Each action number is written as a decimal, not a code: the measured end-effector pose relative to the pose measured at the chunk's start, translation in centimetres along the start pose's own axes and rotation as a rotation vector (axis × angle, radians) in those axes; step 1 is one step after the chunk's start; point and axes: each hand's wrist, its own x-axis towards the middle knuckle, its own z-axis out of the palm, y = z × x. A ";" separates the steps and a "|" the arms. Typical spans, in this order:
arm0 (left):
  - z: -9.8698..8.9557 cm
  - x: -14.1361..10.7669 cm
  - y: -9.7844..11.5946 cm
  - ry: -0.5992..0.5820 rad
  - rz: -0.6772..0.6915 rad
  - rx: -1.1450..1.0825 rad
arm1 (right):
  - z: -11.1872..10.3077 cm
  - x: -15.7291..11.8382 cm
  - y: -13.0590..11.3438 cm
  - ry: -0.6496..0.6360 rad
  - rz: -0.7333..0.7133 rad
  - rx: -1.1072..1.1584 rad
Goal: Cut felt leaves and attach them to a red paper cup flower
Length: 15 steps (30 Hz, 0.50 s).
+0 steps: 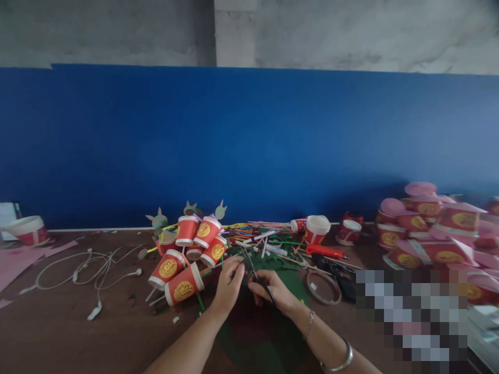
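Note:
In the head view, my right hand (273, 292) is closed round the handles of dark-handled scissors (255, 272), whose blades point up and left. My left hand (231, 283) pinches a small piece of dark green paper (247, 264) beside the blades. Under my hands lies a larger sheet of dark green paper (268, 345). Left of my left hand is a cluster of red paper cups (184, 287) with yellow emblems and sticks poking out. Some cups there carry green paper cut-outs with pointed ears (220, 210).
Coloured sticks and green scraps (268, 244) are heaped behind my hands, near a white-rimmed cup (317, 228), an orange-red tool (327, 252) and a tape roll (323, 288). White earphones (93, 310) lie left. Cups with pink paper (429, 223) are piled right. A blue wall panel (249, 145) backs the table.

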 end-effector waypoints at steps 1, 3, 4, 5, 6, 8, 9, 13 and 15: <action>0.0 0.0 0.0 0.001 0.001 0.009 | 0.0 -0.1 -0.2 0.005 0.003 -0.005; 0.0 0.0 -0.1 0.008 0.000 0.028 | 0.0 -0.1 -0.5 0.014 0.012 -0.015; 0.0 0.0 -0.1 0.013 -0.003 0.036 | 0.0 -0.2 -0.5 0.018 0.015 -0.019; -0.1 0.0 0.0 0.018 -0.006 0.043 | 0.0 -0.2 -0.6 0.020 0.017 -0.020; -0.1 0.0 0.0 0.022 -0.008 0.047 | 0.0 -0.2 -0.5 0.019 0.018 -0.022; -0.1 -0.1 0.1 0.027 -0.005 0.050 | -0.1 -0.1 -0.3 0.015 0.015 -0.023; -0.1 -0.1 0.1 0.028 -0.002 0.047 | -0.1 -0.1 -0.2 0.013 0.014 -0.027; 0.0 -0.1 -0.2 0.044 -0.009 0.028 | -0.2 0.0 0.0 0.011 0.010 -0.040; 0.0 -0.1 -0.4 0.062 -0.009 0.018 | -0.2 0.0 0.1 0.008 0.015 -0.042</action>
